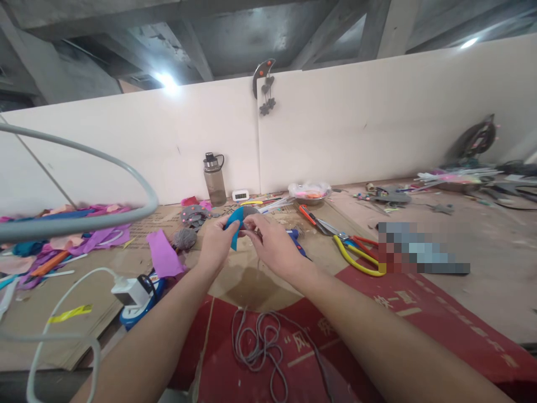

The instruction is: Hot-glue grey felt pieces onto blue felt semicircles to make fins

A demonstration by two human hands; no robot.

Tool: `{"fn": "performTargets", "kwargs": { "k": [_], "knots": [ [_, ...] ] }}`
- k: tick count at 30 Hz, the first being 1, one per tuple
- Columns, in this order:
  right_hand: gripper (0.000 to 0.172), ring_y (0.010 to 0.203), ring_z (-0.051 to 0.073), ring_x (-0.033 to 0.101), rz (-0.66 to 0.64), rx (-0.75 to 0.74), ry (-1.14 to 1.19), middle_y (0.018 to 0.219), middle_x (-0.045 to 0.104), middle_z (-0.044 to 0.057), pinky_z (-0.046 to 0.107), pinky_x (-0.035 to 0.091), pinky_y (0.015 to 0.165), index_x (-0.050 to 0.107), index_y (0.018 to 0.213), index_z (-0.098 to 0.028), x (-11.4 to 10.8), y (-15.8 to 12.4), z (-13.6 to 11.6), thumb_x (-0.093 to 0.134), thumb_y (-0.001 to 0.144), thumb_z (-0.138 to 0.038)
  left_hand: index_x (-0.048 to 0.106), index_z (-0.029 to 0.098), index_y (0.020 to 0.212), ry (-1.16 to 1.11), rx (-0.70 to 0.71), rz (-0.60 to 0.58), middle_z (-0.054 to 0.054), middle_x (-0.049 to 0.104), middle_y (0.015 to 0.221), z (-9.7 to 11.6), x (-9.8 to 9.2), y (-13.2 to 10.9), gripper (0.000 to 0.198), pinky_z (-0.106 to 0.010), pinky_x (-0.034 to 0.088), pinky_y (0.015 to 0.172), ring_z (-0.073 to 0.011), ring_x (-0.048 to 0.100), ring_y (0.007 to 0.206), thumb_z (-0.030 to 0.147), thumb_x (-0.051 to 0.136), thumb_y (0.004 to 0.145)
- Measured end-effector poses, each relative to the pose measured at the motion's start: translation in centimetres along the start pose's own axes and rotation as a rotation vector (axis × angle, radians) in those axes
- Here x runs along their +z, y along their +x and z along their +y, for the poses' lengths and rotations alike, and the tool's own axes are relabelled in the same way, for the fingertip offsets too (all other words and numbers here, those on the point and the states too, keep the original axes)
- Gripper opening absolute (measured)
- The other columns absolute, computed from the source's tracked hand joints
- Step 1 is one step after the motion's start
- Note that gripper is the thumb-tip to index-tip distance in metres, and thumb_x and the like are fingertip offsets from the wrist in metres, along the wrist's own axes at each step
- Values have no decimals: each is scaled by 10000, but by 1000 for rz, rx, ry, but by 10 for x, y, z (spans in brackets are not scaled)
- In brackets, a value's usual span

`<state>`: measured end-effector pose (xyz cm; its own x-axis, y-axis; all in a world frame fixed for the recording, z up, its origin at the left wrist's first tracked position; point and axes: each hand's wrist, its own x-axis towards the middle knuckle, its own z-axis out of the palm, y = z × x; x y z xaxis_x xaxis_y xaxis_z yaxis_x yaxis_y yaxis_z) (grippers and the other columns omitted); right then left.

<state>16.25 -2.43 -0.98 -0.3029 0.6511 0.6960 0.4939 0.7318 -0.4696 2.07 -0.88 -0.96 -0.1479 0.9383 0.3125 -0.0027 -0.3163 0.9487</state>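
Both my hands meet over the middle of the workbench. My left hand [216, 245] pinches a small blue felt piece [235, 225] by its lower edge. My right hand [272, 242] is closed against the same blue piece from the right, and a grey round piece [250, 211] shows just behind it. A tangle of grey cord [260, 341] lies on the red printed cardboard [403, 313] below my forearms.
Yellow-handled pliers [356, 258] and an orange utility knife [312, 217] lie to the right. A water bottle [214, 179] and a small white timer [240, 195] stand by the white partition. Purple and pink felt scraps [161, 254] litter the left, beside a white charger [128, 291] with cable.
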Motion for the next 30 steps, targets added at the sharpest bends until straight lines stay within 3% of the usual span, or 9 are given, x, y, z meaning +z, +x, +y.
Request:
{"fn": "performTargets", "kwargs": {
  "k": [3, 9, 12, 15, 17, 20, 24, 27, 30],
  "knots": [
    [146, 827, 158, 550, 51, 2, 50, 902, 616, 40, 284, 413, 751, 548, 932, -195, -4, 2, 1, 484, 824, -121, 709, 168, 853, 172, 49, -72, -32, 690, 716, 3, -3, -1, 208, -245, 472, 571, -147, 624, 594, 293, 630, 707],
    [120, 798, 142, 572, 118, 77, 157, 855, 640, 24, 256, 410, 732, 577, 903, -192, -11, 5, 5, 494, 828, -150, 694, 177, 863, 307, 103, -35, -34, 699, 686, 3, -7, 0, 202, -235, 437, 533, -135, 587, 539, 290, 593, 729],
    [120, 672, 123, 544, 70, 129, 166, 717, 609, -9, 240, 383, 651, 577, 841, -190, -14, 6, 3, 459, 856, -178, 669, 179, 955, 222, 96, -20, -29, 689, 675, 0, -8, 4, 270, -232, 430, 517, -131, 577, 526, 298, 609, 721],
    [253, 631, 126, 519, 22, 142, 118, 645, 577, -7, 253, 360, 632, 564, 721, -184, -19, 7, 0, 402, 901, -256, 643, 158, 977, 54, 50, -14, -37, 681, 678, -1, -9, 8, 313, -233, 439, 529, -124, 572, 530, 300, 643, 698],
    [312, 716, 151, 530, 75, 128, 49, 714, 606, 22, 280, 363, 694, 575, 711, -181, -21, 8, 1, 383, 916, -318, 636, 147, 954, -25, 17, -14, -40, 677, 678, 0, -10, 9, 311, -229, 437, 531, -112, 560, 518, 300, 662, 684],
    [249, 891, 191, 516, 244, 151, 17, 903, 621, 63, 316, 361, 792, 605, 837, -180, -22, 9, 6, 440, 888, -359, 637, 140, 924, -31, 6, -27, -40, 670, 673, 3, -10, 8, 295, -219, 420, 515, -98, 539, 501, 305, 673, 682],
    [252, 832, 166, 531, 217, 255, 268, 921, 604, 52, 286, 399, 733, 578, 980, -172, -16, 12, 15, 487, 848, -367, 641, 144, 924, 7, 45, -95, -42, 674, 678, 7, -6, 2, 283, -211, 406, 503, -94, 537, 507, 308, 672, 695],
    [224, 738, 140, 523, 132, 286, 423, 813, 610, 19, 268, 397, 699, 597, 879, -160, -12, 13, 17, 476, 837, -344, 637, 147, 914, -51, 15, -171, -35, 671, 683, 10, -3, -1, 275, -200, 401, 500, -91, 546, 525, 295, 689, 689],
    [216, 673, 127, 489, 140, 308, 443, 717, 586, -3, 260, 380, 664, 596, 759, -157, -13, 15, 17, 480, 818, -330, 630, 134, 879, -171, -103, -261, -40, 664, 687, 13, -3, -1, 266, -183, 403, 499, -87, 561, 555, 267, 718, 666]
  ]
}}
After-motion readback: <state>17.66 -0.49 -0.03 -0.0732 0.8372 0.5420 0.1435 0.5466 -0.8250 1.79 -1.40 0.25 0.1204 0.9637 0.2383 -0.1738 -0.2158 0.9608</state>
